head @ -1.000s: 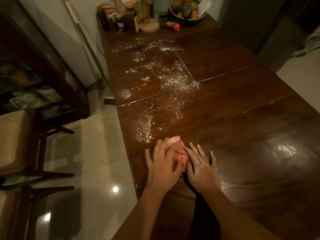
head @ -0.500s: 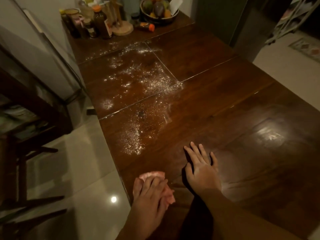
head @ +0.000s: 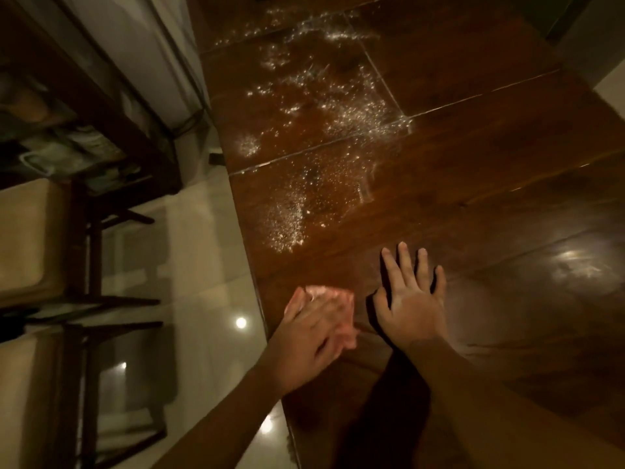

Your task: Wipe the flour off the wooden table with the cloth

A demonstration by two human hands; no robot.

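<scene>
**A:** Where is the cloth [head: 321, 292] found, and how is it laid?

**B:** It is seen bunched on the wooden table [head: 507, 184], close to the table's left edge. It lies well short of the flour [head: 304, 137] that is scattered farther along. Its longer stretch is judged to run from far-left to near-right, though much of it is hidden.

**A:** By what is it held?

**B:** It is pressed down by the left hand [head: 311, 340], whose fingers are laid nearly straight and close together over it. The right hand [head: 411, 306] is laid flat on the bare wood just to the right. Its fingers are spread wide and pointed toward the far end, and nothing is held in it.

**A:** What is changed from half a second ago?

**B:** The cloth has been carried slightly farther along and closer to the right hand, which has been kept in place. A second ago the cloth was seen farther still, at the flour's near fringe. The near patch of flour is left unwiped.
</scene>
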